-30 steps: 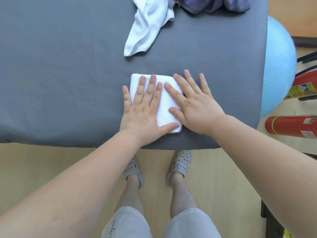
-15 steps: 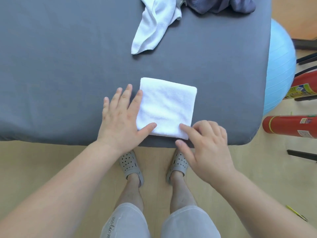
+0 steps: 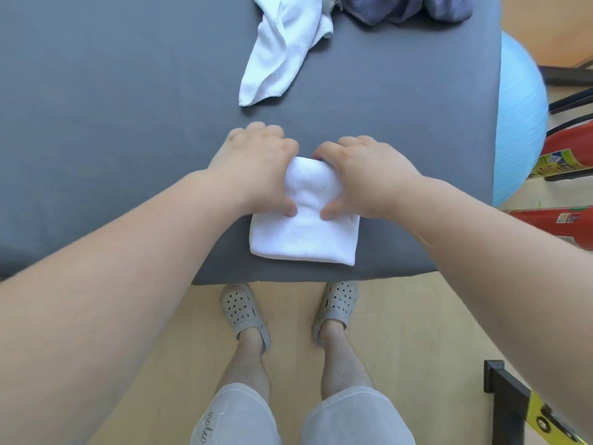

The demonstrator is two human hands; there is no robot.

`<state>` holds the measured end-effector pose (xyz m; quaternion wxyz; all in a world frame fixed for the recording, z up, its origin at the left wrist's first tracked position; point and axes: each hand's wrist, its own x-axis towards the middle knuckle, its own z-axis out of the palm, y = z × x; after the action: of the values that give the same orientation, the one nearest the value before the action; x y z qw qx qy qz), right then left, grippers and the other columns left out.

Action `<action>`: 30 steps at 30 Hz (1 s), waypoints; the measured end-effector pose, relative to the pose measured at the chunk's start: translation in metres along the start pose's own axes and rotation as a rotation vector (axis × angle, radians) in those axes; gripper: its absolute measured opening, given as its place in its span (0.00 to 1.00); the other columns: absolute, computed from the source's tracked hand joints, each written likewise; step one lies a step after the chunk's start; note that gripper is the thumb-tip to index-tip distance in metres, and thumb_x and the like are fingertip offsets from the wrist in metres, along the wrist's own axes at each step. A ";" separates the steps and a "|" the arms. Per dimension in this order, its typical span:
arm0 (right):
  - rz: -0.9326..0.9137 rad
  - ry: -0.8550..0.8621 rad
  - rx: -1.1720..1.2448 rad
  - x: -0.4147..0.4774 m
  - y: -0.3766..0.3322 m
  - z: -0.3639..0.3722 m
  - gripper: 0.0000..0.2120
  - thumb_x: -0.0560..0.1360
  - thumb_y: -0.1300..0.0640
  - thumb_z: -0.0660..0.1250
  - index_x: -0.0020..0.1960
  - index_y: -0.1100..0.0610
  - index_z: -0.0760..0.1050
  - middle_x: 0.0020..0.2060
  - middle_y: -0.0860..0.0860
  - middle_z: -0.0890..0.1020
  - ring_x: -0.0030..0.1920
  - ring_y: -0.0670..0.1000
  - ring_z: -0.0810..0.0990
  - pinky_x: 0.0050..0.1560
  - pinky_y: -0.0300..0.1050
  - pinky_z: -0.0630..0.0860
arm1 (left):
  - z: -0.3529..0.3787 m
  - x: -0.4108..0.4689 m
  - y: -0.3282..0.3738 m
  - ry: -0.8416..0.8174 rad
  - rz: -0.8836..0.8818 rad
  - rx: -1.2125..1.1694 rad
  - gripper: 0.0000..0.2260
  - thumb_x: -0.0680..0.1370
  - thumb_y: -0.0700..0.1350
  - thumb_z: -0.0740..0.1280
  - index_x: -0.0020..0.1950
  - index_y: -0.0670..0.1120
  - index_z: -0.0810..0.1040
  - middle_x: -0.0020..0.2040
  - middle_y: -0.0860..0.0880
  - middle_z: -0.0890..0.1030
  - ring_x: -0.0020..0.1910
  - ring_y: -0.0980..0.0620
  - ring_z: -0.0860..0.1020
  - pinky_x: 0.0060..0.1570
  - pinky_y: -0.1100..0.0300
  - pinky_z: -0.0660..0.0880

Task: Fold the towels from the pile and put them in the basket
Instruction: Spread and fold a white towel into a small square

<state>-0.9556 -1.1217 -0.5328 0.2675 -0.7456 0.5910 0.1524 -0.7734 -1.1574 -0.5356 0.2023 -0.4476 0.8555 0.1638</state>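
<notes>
1. Through the head camera I see both grips at work on one folded white towel [image 3: 305, 239] on the grey tabletop [image 3: 112, 139].
2. The left grip [image 3: 256, 168] pinches the towel's far left part. The thumb presses on top and the fingers curl down over the far edge, their tips hidden from me.
3. The right grip [image 3: 369, 175] pinches the far right part the same way, with its thumb on top just beside the left thumb.
4. Between the two grips the towel's far part is bunched and raised. On the near side of the grips the rest lies flat, close to the tabletop's near edge.
5. Beyond the grips a loose white towel [image 3: 282, 53] lies crumpled, apart from the folded one. A dark grey towel [image 3: 417, 8] lies just beside it to the right, at the top of the view.
6. To the right of the right grip, off the tabletop, sits a blue ball [image 3: 519, 117], with red fire extinguishers [image 3: 564, 146] past it.
7. Below the grips, the person's feet in grey clogs [image 3: 244, 313] stand on a pale wooden floor [image 3: 417, 332].
</notes>
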 end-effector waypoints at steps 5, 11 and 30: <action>-0.015 -0.086 0.003 -0.003 0.007 -0.001 0.31 0.62 0.37 0.79 0.56 0.48 0.67 0.47 0.47 0.69 0.51 0.54 0.72 0.47 0.50 0.72 | -0.005 0.006 0.001 -0.033 0.026 -0.035 0.24 0.64 0.63 0.77 0.47 0.51 0.70 0.44 0.52 0.71 0.47 0.47 0.70 0.44 0.54 0.64; -0.032 0.013 -0.008 0.002 0.008 -0.007 0.21 0.67 0.47 0.78 0.49 0.52 0.68 0.43 0.49 0.73 0.46 0.56 0.74 0.41 0.51 0.72 | -0.009 0.009 -0.002 0.078 0.093 0.002 0.16 0.69 0.56 0.74 0.47 0.51 0.71 0.36 0.54 0.70 0.40 0.47 0.71 0.41 0.54 0.62; 0.016 0.315 -0.079 -0.071 -0.016 0.090 0.43 0.79 0.32 0.53 0.82 0.59 0.50 0.82 0.56 0.49 0.81 0.61 0.48 0.77 0.68 0.52 | 0.086 -0.073 0.019 0.310 0.055 -0.046 0.38 0.79 0.62 0.56 0.82 0.42 0.52 0.82 0.44 0.49 0.81 0.44 0.48 0.76 0.35 0.47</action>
<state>-0.9498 -1.0102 -0.5640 0.1409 -0.7655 0.6251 0.0588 -0.7345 -1.0558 -0.5724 0.0530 -0.4483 0.8845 0.1181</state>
